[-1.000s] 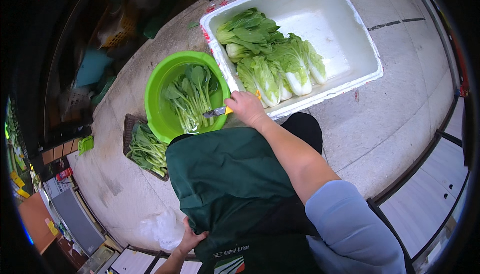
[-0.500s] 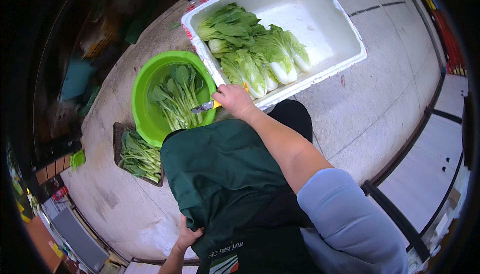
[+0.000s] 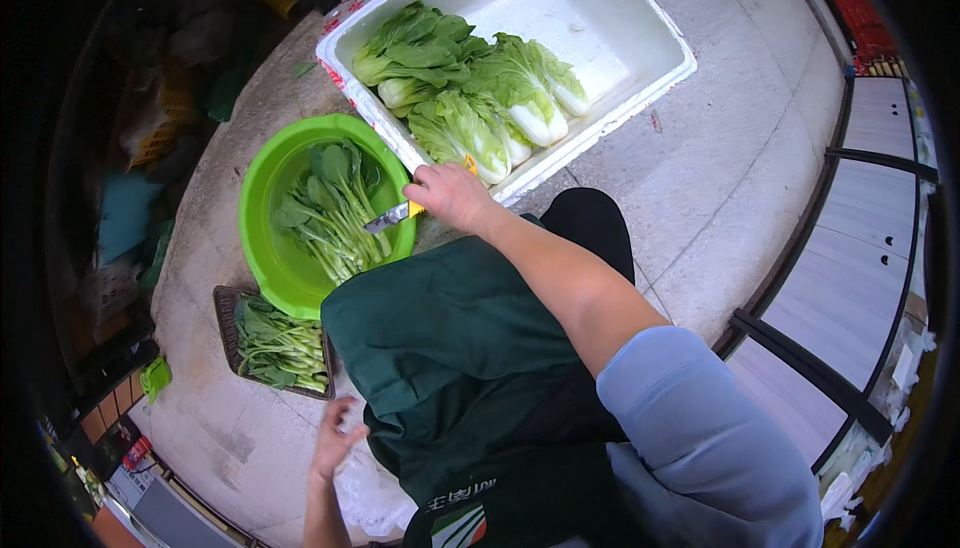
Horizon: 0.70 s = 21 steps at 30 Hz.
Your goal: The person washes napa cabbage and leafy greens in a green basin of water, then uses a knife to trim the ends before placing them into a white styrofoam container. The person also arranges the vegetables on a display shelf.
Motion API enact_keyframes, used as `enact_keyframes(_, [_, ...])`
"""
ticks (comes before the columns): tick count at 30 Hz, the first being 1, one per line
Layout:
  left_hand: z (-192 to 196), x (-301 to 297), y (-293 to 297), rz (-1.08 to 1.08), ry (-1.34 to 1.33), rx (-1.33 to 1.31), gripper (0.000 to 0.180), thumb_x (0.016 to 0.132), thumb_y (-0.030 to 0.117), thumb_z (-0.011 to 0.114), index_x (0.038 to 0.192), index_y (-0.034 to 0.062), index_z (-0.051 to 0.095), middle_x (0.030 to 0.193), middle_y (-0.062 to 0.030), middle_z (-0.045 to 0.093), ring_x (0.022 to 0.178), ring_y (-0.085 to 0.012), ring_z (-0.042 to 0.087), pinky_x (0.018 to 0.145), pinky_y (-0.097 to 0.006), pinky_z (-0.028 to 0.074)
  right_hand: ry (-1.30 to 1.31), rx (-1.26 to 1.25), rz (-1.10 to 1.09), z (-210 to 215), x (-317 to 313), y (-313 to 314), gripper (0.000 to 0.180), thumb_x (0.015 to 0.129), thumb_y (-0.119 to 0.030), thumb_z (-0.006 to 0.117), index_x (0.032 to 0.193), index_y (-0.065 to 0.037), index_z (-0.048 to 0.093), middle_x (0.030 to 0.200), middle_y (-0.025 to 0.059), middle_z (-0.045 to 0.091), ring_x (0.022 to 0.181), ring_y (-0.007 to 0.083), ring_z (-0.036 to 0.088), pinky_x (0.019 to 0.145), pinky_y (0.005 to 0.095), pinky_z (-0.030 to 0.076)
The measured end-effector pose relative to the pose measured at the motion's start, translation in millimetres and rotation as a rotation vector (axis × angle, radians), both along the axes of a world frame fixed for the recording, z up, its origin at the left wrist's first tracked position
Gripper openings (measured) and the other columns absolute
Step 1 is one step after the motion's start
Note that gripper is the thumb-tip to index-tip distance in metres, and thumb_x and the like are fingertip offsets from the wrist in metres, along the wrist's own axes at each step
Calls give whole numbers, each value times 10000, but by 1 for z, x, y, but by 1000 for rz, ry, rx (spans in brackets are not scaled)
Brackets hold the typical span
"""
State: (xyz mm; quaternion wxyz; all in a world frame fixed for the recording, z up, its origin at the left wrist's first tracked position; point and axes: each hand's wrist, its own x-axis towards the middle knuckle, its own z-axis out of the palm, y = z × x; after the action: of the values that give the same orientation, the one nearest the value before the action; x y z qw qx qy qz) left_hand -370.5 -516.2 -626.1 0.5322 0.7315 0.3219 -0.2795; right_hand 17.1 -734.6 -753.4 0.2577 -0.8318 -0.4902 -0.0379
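A yellow-handled utility knife (image 3: 390, 217) is gripped in my right hand (image 3: 452, 194), its blade pointing left over the rim of a green basin (image 3: 257, 245). Inside that basin lie long-stemmed leafy greens (image 3: 335, 193). Just beyond my right hand are pale Chinese cabbages (image 3: 468, 133) and darker bok choy (image 3: 415, 53), bunched in a white foam box (image 3: 610, 43). Down by my left thigh, my left hand (image 3: 338, 438) holds nothing, its fingers apart and a little curled. Nearest to it are the apron (image 3: 420, 348) over my lap and a clear plastic bag (image 3: 372, 493).
A dark basket (image 3: 226, 333) of trimmed greens (image 3: 285, 348) stands on the floor against the basin. Pale cabinets (image 3: 860, 238) line the right side. Crates and bags in shadow fill the far left, with a small green object (image 3: 155, 378) on the floor there.
My left hand has come off the apron at my thigh and moved up toward the basket. The right hand keeps its grip on the knife. The whole view has shifted slightly.
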Motion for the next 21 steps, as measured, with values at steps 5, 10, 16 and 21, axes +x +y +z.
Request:
enact_keyframes(5, [1, 86, 9, 49, -336, 202, 661, 694, 311, 707, 1250, 75, 440, 1260, -138, 416, 1174, -274, 392, 993, -388, 300, 166, -13, -3, 1, -1, 5, 249, 675, -55, 591, 907, -122, 528, 828, 68, 501, 810, 258, 546, 676, 358, 446])
enact_keyframes(10, [11, 140, -25, -364, -530, 458, 501, 706, 265, 704, 1137, 67, 545, 1350, -169, 345, 1241, -373, 321, 1028, -426, 268, 401, 106, -64, 10, -1, -9, 401, 607, 25, 614, 984, -98, 555, 912, 97, 530, 879, 302, 531, 744, 370, 450])
enact_keyframes(16, [13, 109, -34, -239, -698, 434, 124, 711, 36, 666, 810, 65, 597, 1205, -153, 477, 1237, -406, 342, 996, -473, 300, 256, 60, -279, 64, 30, -61, 405, 628, 44, 604, 1008, -92, 565, 888, 121, 542, 867, 308, 540, 758, 383, 453])
enact_keyframes(21, [7, 63, -58, -260, -741, 443, 149, 647, 59, 689, 753, 77, 586, 1050, -130, 521, 1017, -369, 471, 860, -433, 378, 216, -42, -918, 71, 64, -187, 250, 798, -75, 564, 1045, -104, 549, 940, 171, 587, 866, 344, 578, 737, 400, 465])
